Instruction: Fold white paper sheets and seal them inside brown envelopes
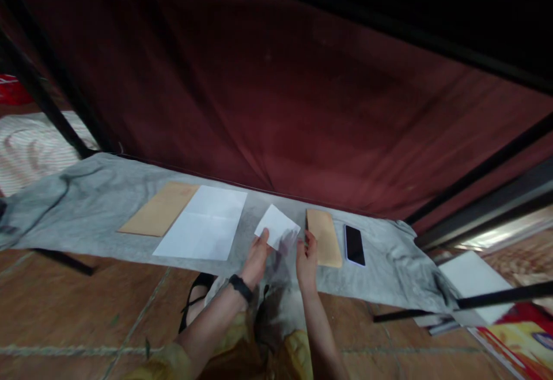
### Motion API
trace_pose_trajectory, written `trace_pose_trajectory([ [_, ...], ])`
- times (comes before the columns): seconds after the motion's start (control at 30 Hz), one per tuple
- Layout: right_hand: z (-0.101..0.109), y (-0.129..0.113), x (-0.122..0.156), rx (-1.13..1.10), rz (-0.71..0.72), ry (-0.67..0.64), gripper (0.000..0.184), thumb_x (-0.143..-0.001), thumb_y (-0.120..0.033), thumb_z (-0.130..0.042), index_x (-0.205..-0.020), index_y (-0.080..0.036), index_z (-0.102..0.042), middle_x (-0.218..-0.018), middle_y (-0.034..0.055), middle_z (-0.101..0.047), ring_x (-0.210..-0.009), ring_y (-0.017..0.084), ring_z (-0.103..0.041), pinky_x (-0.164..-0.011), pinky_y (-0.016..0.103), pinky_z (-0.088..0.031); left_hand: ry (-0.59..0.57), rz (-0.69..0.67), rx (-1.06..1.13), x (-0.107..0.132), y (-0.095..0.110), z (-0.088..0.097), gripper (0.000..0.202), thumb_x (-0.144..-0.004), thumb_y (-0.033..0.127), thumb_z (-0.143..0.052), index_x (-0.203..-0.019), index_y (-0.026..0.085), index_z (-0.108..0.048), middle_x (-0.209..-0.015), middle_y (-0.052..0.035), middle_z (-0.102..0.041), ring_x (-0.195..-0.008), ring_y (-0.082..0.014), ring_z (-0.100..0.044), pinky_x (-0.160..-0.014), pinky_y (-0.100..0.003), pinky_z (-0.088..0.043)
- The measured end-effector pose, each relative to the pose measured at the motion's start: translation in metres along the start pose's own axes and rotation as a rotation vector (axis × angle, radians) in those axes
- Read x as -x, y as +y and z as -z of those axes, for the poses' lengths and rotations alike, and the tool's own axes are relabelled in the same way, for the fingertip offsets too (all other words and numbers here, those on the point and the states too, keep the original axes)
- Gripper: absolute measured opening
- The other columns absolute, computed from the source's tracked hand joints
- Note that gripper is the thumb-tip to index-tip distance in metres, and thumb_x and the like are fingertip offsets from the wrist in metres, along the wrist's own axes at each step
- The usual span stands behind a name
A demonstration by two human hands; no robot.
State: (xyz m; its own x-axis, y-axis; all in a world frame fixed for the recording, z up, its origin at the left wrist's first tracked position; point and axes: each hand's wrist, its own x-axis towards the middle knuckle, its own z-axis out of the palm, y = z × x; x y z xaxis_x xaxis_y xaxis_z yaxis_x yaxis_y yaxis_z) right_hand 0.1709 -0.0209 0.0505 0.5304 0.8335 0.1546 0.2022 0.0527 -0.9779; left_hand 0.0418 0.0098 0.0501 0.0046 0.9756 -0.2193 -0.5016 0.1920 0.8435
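A small folded white sheet of paper (276, 225) is pinched in my left hand (258, 256), thumb on top, just above the cloth. That wrist wears a dark band (241, 289). My right hand (307, 256) is by the paper's right corner and the left edge of a brown envelope (327, 239). Its fingers are bent with the thumb apart; whether they touch the envelope is unclear. Left of my hands, a larger white sheet with fold creases (207, 224) lies flat, partly overlapping another brown envelope (158, 210).
A phone (355, 246) lies right of the near envelope on the grey cloth (389, 265) covering the narrow bench. Behind it hangs a dark red curtain (276, 109). Black metal bars (505, 296) flank the bench. A red and yellow package (525, 339) sits at lower right, above tiled floor (86, 305).
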Motion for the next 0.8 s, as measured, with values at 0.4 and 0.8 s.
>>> trace_pose_trajectory([
  [0.4,-0.004,0.047,0.000,-0.195,-0.364,-0.087,0.038,-0.063,-0.045,-0.066,-0.094,-0.022,-0.064,-0.082,0.0013,-0.069,-0.074,0.019,-0.065,-0.054,0.026,-0.053,0.064,0.124,0.134,-0.009,-0.008,0.037,0.026,-0.081,0.029,-0.075,-0.105,0.019,-0.069,-0.098,-0.0069,-0.076,-0.087,-0.0183,-0.073,-0.075,-0.028,-0.057],
  [0.8,-0.013,0.066,-0.029,0.131,-0.082,-0.163,0.036,-0.078,-0.037,-0.055,-0.106,-0.019,-0.068,-0.083,0.0018,-0.070,-0.075,0.019,-0.064,-0.066,0.028,-0.054,0.107,-0.093,-0.721,-0.051,-0.008,0.082,0.040,-0.070,0.018,-0.067,-0.110,0.018,-0.068,-0.059,0.0062,-0.060,-0.053,-0.0146,-0.057,-0.058,-0.026,-0.043],
])
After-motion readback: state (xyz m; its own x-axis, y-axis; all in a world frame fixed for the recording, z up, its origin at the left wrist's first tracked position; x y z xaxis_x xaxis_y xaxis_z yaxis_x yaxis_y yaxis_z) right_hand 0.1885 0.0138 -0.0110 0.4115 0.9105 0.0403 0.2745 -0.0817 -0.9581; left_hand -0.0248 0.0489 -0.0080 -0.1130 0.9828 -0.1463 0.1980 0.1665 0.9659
